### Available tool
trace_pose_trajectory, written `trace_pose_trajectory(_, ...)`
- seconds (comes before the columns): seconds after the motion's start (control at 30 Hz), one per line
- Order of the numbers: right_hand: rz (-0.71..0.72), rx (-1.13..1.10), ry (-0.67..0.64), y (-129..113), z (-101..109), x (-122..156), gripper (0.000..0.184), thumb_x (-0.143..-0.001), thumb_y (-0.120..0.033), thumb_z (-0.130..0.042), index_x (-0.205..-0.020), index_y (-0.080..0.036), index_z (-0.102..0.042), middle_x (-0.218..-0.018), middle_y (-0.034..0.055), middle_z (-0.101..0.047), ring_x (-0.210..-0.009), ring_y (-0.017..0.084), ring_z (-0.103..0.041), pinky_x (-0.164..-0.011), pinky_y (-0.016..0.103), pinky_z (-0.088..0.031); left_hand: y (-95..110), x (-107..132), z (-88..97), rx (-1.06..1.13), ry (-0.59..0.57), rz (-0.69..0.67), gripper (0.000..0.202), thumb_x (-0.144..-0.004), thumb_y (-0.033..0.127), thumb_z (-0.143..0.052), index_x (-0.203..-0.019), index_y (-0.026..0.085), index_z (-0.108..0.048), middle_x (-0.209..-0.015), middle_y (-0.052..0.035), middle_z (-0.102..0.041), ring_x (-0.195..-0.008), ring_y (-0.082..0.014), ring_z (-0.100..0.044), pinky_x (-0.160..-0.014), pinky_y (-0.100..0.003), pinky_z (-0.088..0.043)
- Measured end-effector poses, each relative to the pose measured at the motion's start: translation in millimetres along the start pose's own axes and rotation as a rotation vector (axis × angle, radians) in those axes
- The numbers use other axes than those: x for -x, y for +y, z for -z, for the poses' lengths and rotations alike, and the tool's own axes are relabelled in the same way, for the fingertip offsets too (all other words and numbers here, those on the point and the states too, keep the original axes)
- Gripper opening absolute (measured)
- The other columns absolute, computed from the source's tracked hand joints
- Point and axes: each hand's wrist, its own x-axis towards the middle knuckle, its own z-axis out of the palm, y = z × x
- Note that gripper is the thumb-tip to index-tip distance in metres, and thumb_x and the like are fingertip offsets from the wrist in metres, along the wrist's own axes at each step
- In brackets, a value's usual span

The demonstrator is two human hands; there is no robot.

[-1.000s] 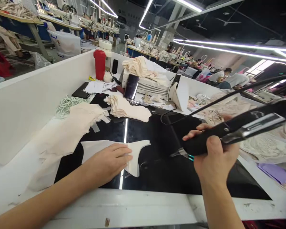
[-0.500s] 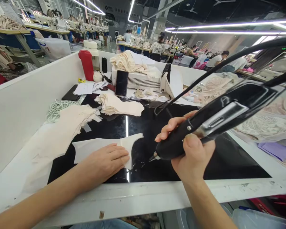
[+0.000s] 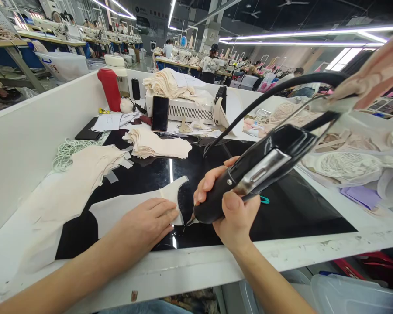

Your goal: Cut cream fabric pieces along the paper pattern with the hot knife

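My left hand (image 3: 149,222) lies flat, fingers together, on a pale cut fabric piece (image 3: 122,207) with a curved right end, pressing it to the glossy black mat (image 3: 298,213). Wrapped in my right hand (image 3: 234,216) is a black corded hand tool (image 3: 249,179) with a silver lever along its side. Its pointed metal tip (image 3: 190,221) is just right of the fabric's lower right corner; whether it touches cannot be told. A stack of cream fabric pieces (image 3: 160,146) lies beyond, and more layered cream pieces (image 3: 75,183) spread at the left.
A phone (image 3: 160,113) leans against a white vented box (image 3: 190,114) topped with cloth. A red tumbler (image 3: 109,89) and green cord (image 3: 68,152) are at left. Lace pieces (image 3: 349,163) and purple cloth (image 3: 362,197) fill the right. A blurred pinkish thing (image 3: 376,69) hangs top right, kind unclear.
My right hand has brought the tool left, its tip now close to the fabric's corner. My left hand stays on the fabric. A blurred pinkish thing has appeared at top right.
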Motion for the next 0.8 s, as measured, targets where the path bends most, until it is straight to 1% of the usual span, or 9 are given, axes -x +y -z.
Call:
trace_pose_trajectory(0.07,0.006,0.003,0.012,3,1,2,0.048,-0.086,-0.046,-0.080,-0.117,-0.029,-0.049,-0.082,-0.0054,-0.062,-0.058,0.013,-0.062,-0.052,0.029,-0.055,1,-3,0.9,-0.005,-0.001,-0.017,0.026,-0.107,0.023,-0.052,-0.131,0.016,-0.061,-0.126,-0.0095,-0.069,-0.120,-0.0245,-0.065,-0.108,-0.043,-0.054)
trace_pose_trajectory(0.13,0.015,-0.019,0.017,6,1,3,0.047,-0.086,-0.046,-0.080,-0.117,-0.029,-0.049,-0.083,-0.0053,-0.062,-0.059,0.013,-0.062,-0.053,0.029,-0.055,2,-6,2.0,-0.005,-0.005,-0.029,0.021,-0.107,0.024,-0.054,-0.124,0.016,-0.063,-0.118,-0.0086,-0.070,-0.113,-0.0242,-0.067,-0.100,-0.041,-0.058)
trace_pose_trajectory(0.2,0.028,-0.053,0.017,8,1,3,0.046,-0.087,-0.044,-0.080,-0.117,-0.029,-0.050,-0.084,-0.0052,-0.063,-0.060,0.012,-0.062,-0.054,0.028,-0.055,2,-9,1.9,0.007,-0.020,-0.012,0.016,-0.105,0.026,-0.059,-0.116,0.017,-0.065,-0.112,-0.0072,-0.070,-0.107,-0.0240,-0.067,-0.093,-0.039,-0.060)
trace_pose_trajectory(0.27,0.041,-0.071,0.019,9,-1,3,0.046,-0.087,-0.043,-0.080,-0.117,-0.029,-0.050,-0.084,-0.0052,-0.063,-0.059,0.012,-0.061,-0.054,0.028,-0.055,3,-12,0.8,0.027,-0.042,0.015,0.012,-0.103,0.026,-0.063,-0.111,0.018,-0.065,-0.108,-0.0061,-0.069,-0.104,-0.0243,-0.067,-0.089,-0.039,-0.061)
trace_pose_trajectory(0.37,0.059,-0.058,0.036,8,-4,2,0.045,-0.086,-0.045,-0.080,-0.117,-0.030,-0.050,-0.082,-0.0056,-0.063,-0.058,0.012,-0.060,-0.053,0.028,-0.055,2,-13,-1.3,0.032,-0.056,0.014,0.009,-0.103,0.025,-0.061,-0.106,0.018,-0.065,-0.105,-0.0055,-0.068,-0.104,-0.0241,-0.066,-0.091,-0.039,-0.060)
trace_pose_trajectory(0.5,0.051,-0.056,0.037,7,-7,1,0.046,-0.085,-0.046,-0.080,-0.116,-0.030,-0.050,-0.082,-0.0055,-0.063,-0.057,0.012,-0.060,-0.053,0.029,-0.054,3,-13,-1.7,0.010,-0.019,-0.019,0.018,-0.108,0.022,-0.049,-0.102,0.017,-0.065,-0.102,-0.0060,-0.068,-0.103,-0.0224,-0.066,-0.093,-0.038,-0.058)
trace_pose_trajectory(0.6,0.033,-0.054,0.031,8,-7,3,0.045,-0.086,-0.045,-0.080,-0.116,-0.030,-0.050,-0.083,-0.0050,-0.063,-0.058,0.012,-0.061,-0.053,0.029,-0.054,2,-12,-1.4,0.013,0.005,-0.034,0.021,-0.109,0.019,-0.046,-0.103,0.016,-0.065,-0.102,-0.0064,-0.068,-0.103,-0.0220,-0.065,-0.093,-0.038,-0.058)
trace_pose_trajectory(0.67,0.032,-0.057,0.035,7,-6,4,0.046,-0.086,-0.046,-0.080,-0.116,-0.030,-0.050,-0.083,-0.0049,-0.063,-0.058,0.012,-0.061,-0.053,0.028,-0.055,2,-12,-1.5,0.035,0.002,-0.029,0.019,-0.109,0.020,-0.047,-0.104,0.015,-0.066,-0.103,-0.0063,-0.068,-0.103,-0.0224,-0.065,-0.094,-0.038,-0.058)
trace_pose_trajectory(0.8,0.067,-0.054,0.035,5,-3,4,0.045,-0.086,-0.044,-0.081,-0.118,-0.030,-0.053,-0.083,-0.0050,-0.064,-0.059,0.012,-0.061,-0.053,0.027,-0.054,1,-13,-2.5,0.052,-0.037,-0.002,0.016,-0.105,0.031,-0.059,-0.104,0.017,-0.065,-0.105,-0.0055,-0.068,-0.105,-0.0237,-0.065,-0.093,-0.040,-0.058)
